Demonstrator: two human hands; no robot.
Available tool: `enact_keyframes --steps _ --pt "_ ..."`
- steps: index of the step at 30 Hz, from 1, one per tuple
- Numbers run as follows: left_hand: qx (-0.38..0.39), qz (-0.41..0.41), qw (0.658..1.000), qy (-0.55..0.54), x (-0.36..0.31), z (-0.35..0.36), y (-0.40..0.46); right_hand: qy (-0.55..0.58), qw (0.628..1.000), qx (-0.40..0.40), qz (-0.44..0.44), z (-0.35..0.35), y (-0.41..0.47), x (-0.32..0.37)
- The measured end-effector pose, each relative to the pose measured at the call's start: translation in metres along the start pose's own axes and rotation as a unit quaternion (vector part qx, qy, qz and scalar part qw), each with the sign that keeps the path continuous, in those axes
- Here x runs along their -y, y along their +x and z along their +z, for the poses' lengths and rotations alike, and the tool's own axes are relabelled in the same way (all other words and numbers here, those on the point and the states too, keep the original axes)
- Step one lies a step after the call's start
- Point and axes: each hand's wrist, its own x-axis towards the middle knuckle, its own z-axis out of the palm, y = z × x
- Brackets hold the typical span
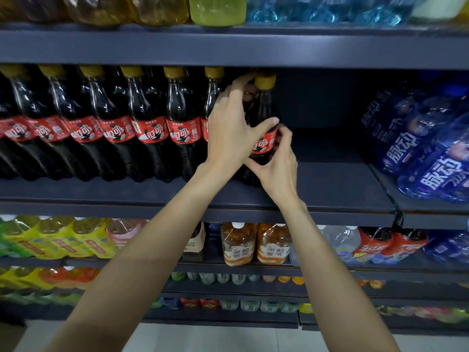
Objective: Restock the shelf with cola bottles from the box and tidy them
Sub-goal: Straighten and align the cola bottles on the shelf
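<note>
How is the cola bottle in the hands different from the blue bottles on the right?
The cola bottle holds dark drink and has a red label; the blue bottles are blue with white writing. The cola bottle has a yellow cap; the blue bottles' caps look blue, though dimly. The left hand and right hand grip the cola bottle; nobody touches the blue bottles. Both sit at the same shelf level.

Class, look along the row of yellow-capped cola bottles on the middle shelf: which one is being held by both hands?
The rightmost cola bottle, at the row's end beside the bare shelf. The left hand grips its upper body, the right hand its label; the others stand untouched.
</note>
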Motion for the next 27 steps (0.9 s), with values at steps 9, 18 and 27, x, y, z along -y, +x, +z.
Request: enact_keyframes --steps 9,18,27 --pt "0.020 0.084 0.989 0.123 0.035 0.004 -0.024 0.023 0.999 0.032 -0.007 0.010 0.018 -0.009" --pt "-0.095 0.144 0.973 0.156 0.071 0.001 -0.041 -0.018 0.999 0.027 0.015 0.024 -0.002 -0.015" --pt "-0.021 -0.084 0.974 0.212 0.110 0.010 -0.076 -0.040 0.999 0.008 0.034 0.029 -0.004 -0.011"
